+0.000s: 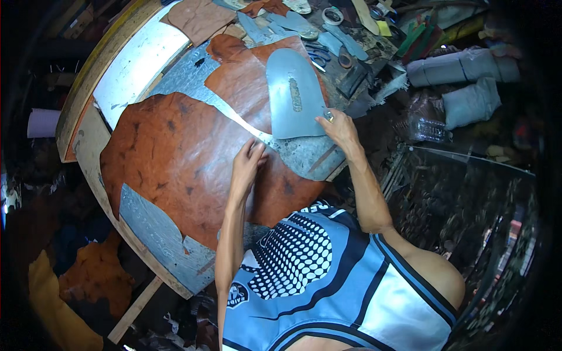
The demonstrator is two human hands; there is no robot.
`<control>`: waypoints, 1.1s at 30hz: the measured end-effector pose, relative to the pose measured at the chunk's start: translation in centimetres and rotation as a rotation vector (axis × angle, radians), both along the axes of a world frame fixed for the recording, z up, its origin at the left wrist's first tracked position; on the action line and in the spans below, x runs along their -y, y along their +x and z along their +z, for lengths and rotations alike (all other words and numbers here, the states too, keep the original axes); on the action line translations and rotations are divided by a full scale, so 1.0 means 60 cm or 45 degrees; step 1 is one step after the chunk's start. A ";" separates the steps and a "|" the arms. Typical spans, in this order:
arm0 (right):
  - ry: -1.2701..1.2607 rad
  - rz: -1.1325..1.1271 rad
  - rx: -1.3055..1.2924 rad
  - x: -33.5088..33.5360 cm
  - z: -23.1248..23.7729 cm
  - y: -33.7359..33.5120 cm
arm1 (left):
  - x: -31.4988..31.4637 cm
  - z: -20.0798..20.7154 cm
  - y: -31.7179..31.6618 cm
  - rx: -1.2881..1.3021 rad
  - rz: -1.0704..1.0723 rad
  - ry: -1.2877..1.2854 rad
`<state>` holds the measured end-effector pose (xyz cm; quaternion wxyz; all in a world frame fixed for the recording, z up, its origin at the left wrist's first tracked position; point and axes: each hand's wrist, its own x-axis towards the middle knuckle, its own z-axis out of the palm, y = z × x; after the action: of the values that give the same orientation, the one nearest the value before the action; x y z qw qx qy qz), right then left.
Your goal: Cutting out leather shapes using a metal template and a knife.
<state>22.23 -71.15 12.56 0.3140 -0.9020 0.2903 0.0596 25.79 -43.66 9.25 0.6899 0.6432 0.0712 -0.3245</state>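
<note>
From where I stand, the grey sole-shaped template lies flat on a smaller brown leather piece, its straight lower end close to the worker. The right hand is at the template's lower right corner, thumb on its edge, seemingly to keep it from sliding. Something small and shiny shows at those fingers; it is too small for me to tell what it is, or whether they are clamped on it. The left hand has its fingers drawn together at the inner edge of the large mottled brown hide, perhaps to steady it, though I can't tell whether they pinch it. A pale strip separates hide and smaller leather.

The left forearm crosses the hide and hides part of it. Beyond the template, the grey worktable is crowded: scissors, a tape roll, tan leather and blue-grey offcuts. That clutter hems in the template's far end, while a wrapped grey roll lies off to the right.
</note>
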 end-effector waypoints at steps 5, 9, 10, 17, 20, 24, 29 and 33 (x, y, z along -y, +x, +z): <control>0.134 -0.038 0.121 0.001 -0.019 -0.011 | 0.081 -0.020 0.060 -0.308 -0.095 -0.160; 0.408 -0.227 0.174 0.031 -0.011 -0.008 | 0.045 -0.003 0.058 -0.138 -0.103 -0.261; 0.545 -0.396 0.222 0.042 -0.005 -0.009 | 0.020 0.029 0.053 -0.056 -0.045 -0.287; 0.894 -0.415 0.101 0.086 -0.058 0.046 | -0.340 0.099 -0.116 -0.014 0.419 -0.145; 1.018 -0.465 0.067 0.104 -0.072 0.078 | -0.460 0.077 -0.222 0.048 0.631 -0.186; 0.789 -0.246 0.154 0.106 -0.057 0.107 | -0.498 0.049 -0.319 0.110 0.971 -0.301; -0.261 0.123 0.692 0.047 0.105 0.140 | -0.498 0.015 -0.358 0.087 1.108 -0.342; -0.514 0.320 0.729 0.060 0.195 0.189 | -0.501 0.003 -0.365 0.134 1.145 -0.368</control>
<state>33.56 -74.77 24.27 0.1886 -0.9545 0.0834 -0.2155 3.90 -13.59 9.41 0.8470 0.4617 0.2615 0.0328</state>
